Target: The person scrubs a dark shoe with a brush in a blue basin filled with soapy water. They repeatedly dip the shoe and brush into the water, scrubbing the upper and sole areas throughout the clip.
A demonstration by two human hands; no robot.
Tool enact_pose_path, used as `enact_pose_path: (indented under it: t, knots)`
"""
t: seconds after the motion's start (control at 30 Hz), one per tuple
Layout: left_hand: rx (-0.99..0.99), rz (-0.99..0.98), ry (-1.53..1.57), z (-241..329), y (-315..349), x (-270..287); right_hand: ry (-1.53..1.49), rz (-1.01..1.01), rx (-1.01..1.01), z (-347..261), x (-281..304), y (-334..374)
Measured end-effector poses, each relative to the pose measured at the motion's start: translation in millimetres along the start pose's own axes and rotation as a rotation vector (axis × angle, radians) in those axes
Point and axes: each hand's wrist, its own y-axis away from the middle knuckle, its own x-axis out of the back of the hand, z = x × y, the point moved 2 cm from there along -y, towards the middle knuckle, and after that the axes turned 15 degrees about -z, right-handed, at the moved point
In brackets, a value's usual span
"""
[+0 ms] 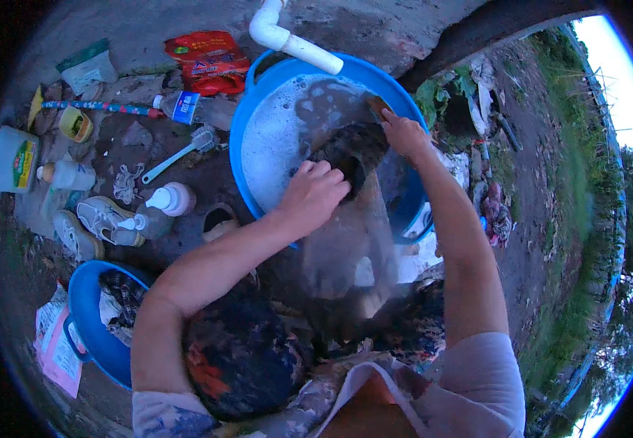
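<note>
A dark, mottled shoe (353,146) is held above a big blue basin (237,150) of foamy grey water. My left hand (316,191) is closed on its near end, beside the dark opening. At the far end, my right hand (404,135) grips it with curled fingers. An orange-brown edge (379,108) shows beside the right fingers; whether it belongs to the shoe or is a separate piece, I cannot tell. Below the shoe, a translucent greyish panel (353,241) slants from the basin toward my lap.
A white pipe (305,55) juts over the basin's far rim. To the left are a scrub brush (181,153), a pump bottle (174,198), pale shoes (108,219), a plastic bottle (178,107) and a red bag (208,62). A smaller blue tub (97,343) holds cloth at lower left.
</note>
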Motion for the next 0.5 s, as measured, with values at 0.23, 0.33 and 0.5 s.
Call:
enact_pose_path:
  t: [0.23,0.33,0.5]
  knots:
    - [0.012,0.06,0.037,1.7,1.0,-4.3,0.164,-0.013,0.694,-43.1,-8.5,6.4]
    - [0.077,0.092,0.036,-9.3,14.1,-9.0,-0.058,-0.233,0.565,-84.3,-6.5,81.9]
    - [0.029,0.047,-0.042,-0.6,0.5,-2.7,-0.02,-0.08,0.137,-23.3,8.9,82.7]
